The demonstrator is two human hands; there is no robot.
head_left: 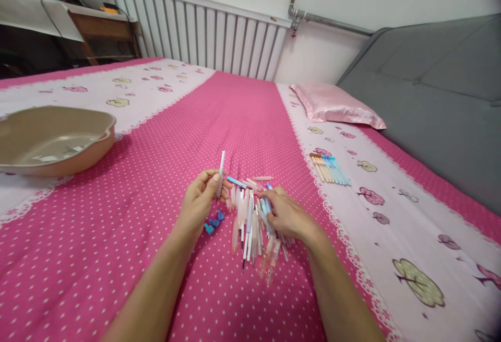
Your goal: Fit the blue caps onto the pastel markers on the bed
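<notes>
A loose pile of pens (250,227), pink, white and blue, lies on the pink dotted bedspread (117,237) in front of me. My left hand (201,201) pinches one white pen (221,171) and holds it upright above the pile's left edge. My right hand (287,214) rests on the pile's right side with its fingers curled around several pens there. A few small blue caps (214,223) lie just below my left hand.
A neat row of assembled pens (329,168) lies on the pale strip to the right. A beige basin (50,141) sits at the left. A pink pillow (336,104) and a grey headboard (434,102) are at the right, a radiator (203,34) behind.
</notes>
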